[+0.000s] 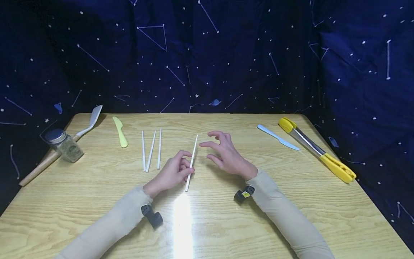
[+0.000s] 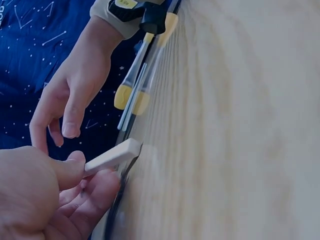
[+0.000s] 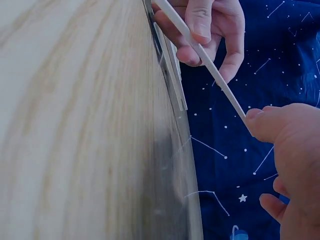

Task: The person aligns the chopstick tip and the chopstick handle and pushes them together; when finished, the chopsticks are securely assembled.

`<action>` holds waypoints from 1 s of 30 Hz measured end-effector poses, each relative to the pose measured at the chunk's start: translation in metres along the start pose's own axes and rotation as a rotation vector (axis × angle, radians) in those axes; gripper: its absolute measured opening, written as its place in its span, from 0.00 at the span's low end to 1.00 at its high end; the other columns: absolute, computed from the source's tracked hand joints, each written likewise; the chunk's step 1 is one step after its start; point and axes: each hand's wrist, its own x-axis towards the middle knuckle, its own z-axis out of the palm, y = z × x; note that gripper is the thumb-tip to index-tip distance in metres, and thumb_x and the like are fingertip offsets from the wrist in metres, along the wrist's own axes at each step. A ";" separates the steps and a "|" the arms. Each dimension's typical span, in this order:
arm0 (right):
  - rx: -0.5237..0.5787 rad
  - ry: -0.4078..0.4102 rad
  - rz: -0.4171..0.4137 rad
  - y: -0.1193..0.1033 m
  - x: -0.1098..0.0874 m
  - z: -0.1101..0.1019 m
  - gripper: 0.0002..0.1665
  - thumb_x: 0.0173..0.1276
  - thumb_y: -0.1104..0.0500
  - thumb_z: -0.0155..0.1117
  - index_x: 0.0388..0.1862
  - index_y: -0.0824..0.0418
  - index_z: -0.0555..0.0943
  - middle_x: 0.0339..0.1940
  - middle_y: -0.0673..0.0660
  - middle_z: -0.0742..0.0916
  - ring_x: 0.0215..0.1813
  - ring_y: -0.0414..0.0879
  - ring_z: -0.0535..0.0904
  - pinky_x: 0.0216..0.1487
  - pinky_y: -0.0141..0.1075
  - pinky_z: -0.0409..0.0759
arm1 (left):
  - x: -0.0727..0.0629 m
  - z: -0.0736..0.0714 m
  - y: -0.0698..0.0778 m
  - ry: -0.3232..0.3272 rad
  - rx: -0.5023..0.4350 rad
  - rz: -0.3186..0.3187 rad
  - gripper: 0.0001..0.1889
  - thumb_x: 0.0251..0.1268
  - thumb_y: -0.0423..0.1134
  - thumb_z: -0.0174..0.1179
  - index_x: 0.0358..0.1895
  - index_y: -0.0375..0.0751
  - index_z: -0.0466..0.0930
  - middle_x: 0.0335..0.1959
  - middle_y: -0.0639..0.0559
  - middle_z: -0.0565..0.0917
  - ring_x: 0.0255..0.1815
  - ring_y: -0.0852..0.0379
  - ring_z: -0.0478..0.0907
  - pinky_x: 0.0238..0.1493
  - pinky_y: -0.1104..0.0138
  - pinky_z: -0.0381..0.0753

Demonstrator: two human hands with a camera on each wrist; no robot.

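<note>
Between its thumb and fingers my left hand (image 1: 174, 172) pinches a white chopstick (image 1: 195, 149), its upper end tilted slightly right and away from me. The thick, square end of this chopstick (image 2: 116, 156) points over the table in the left wrist view. My right hand (image 1: 228, 156) is just right of the chopstick, fingers spread and slightly bent, holding nothing. In the right wrist view its thumb (image 3: 270, 122) overlaps the thin end. Three more white chopsticks, the left one (image 1: 143, 151), the middle one (image 1: 151, 151) and the right one (image 1: 159, 149), lie left of my left hand.
On the left are a light green knife (image 1: 121, 133), a spice jar (image 1: 68, 146) and a spatula (image 1: 45, 162) with a wooden handle. To the right lie a blue knife (image 1: 279, 137) and yellow-tipped tongs (image 1: 315, 149). A dark starry curtain (image 1: 207, 57) hangs behind the table.
</note>
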 end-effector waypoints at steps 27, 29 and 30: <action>0.105 -0.264 0.164 0.006 -0.006 -0.003 0.12 0.69 0.64 0.59 0.50 0.63 0.79 0.43 0.56 0.83 0.46 0.46 0.76 0.49 0.38 0.76 | 0.006 -0.060 -0.021 0.185 0.271 -0.009 0.27 0.52 0.24 0.65 0.59 0.29 0.71 0.38 0.40 0.83 0.29 0.57 0.77 0.32 0.72 0.76; 0.122 -0.302 0.180 0.007 -0.006 -0.003 0.10 0.70 0.64 0.58 0.48 0.63 0.80 0.41 0.55 0.85 0.44 0.44 0.79 0.49 0.37 0.78 | 0.006 -0.062 -0.025 0.200 0.288 -0.012 0.26 0.52 0.25 0.65 0.58 0.29 0.72 0.37 0.40 0.83 0.30 0.55 0.78 0.32 0.71 0.76; 0.127 -0.315 0.187 0.008 -0.006 -0.003 0.09 0.70 0.64 0.57 0.47 0.63 0.80 0.41 0.54 0.85 0.44 0.44 0.80 0.48 0.37 0.79 | 0.006 -0.063 -0.027 0.208 0.300 -0.015 0.26 0.53 0.25 0.65 0.58 0.29 0.72 0.37 0.40 0.83 0.30 0.54 0.78 0.32 0.70 0.76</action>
